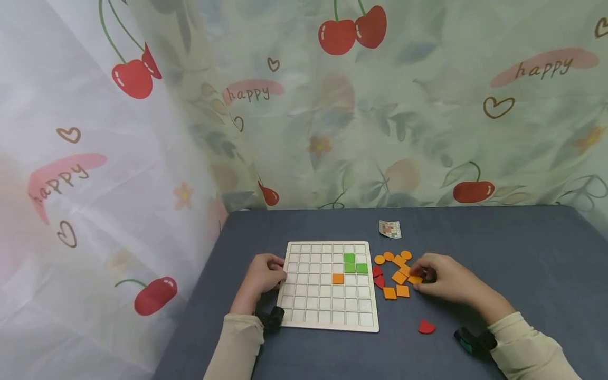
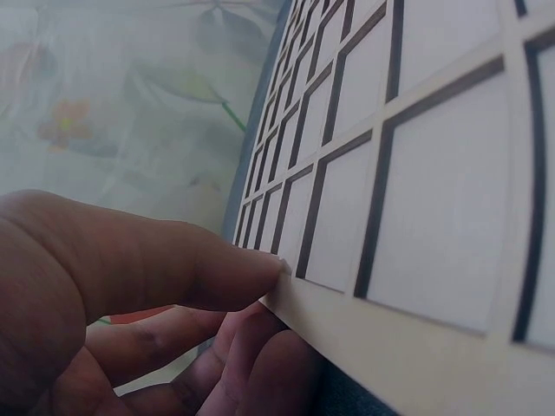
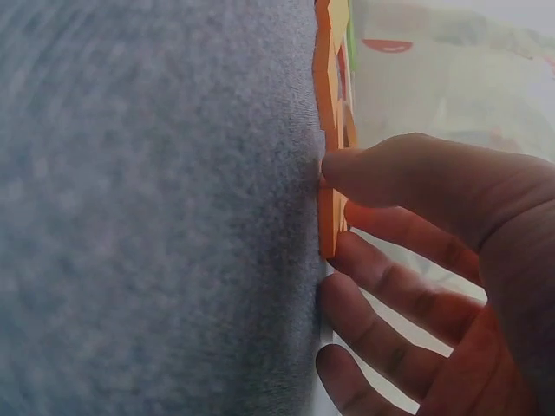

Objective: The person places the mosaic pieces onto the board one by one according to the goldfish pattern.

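Observation:
A pale wooden grid board (image 1: 328,319) lies on the table with three green square tiles (image 1: 349,267) and one orange square tile (image 1: 338,278) in its cells. At its left edge, my left hand (image 1: 264,273) grips the rim, thumb on top and the other fingers curled at the side, as the left wrist view shows. My right hand (image 1: 444,277) pinches an orange square tile (image 1: 415,279) at the right of the loose pile, between thumb and fingers. The right wrist view shows this tile (image 3: 328,230) edge-on, low at the table surface.
Beside the board's right edge lie several orange squares (image 1: 402,291), orange round tiles (image 1: 388,256) and red pieces (image 1: 379,282). Another red piece (image 1: 426,327) sits nearer the front. A small printed card (image 1: 390,229) is at the back. Patterned curtains (image 1: 304,132) stand behind and left of the table.

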The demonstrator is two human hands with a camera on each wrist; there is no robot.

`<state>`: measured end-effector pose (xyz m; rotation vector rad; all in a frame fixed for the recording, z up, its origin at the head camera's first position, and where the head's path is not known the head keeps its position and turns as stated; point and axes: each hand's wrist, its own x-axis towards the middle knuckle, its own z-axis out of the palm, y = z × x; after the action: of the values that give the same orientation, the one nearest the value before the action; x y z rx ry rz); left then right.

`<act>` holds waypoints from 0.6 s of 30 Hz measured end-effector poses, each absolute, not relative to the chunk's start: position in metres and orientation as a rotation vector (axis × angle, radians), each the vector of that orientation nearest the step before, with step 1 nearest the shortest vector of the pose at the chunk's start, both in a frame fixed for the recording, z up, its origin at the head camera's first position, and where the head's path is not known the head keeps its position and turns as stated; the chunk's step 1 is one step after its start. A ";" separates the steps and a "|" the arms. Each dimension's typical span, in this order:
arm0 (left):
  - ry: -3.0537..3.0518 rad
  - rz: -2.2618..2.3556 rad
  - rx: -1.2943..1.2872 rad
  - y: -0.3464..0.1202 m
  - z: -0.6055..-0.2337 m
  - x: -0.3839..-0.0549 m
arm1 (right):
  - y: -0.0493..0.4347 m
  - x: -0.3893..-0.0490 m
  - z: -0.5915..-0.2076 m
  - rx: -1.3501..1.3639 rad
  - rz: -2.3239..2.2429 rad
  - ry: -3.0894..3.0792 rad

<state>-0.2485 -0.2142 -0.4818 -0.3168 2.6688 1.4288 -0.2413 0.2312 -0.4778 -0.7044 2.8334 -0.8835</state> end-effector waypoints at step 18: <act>2.669 1.436 -0.334 -0.211 -0.481 -0.247 | 0.227 -0.241 -0.471 -0.721 -0.893 2.839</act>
<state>-0.2466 -0.2111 -0.4806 -0.3338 2.6689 1.4358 -0.2411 0.2265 -0.4714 -0.7209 2.8389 -0.8926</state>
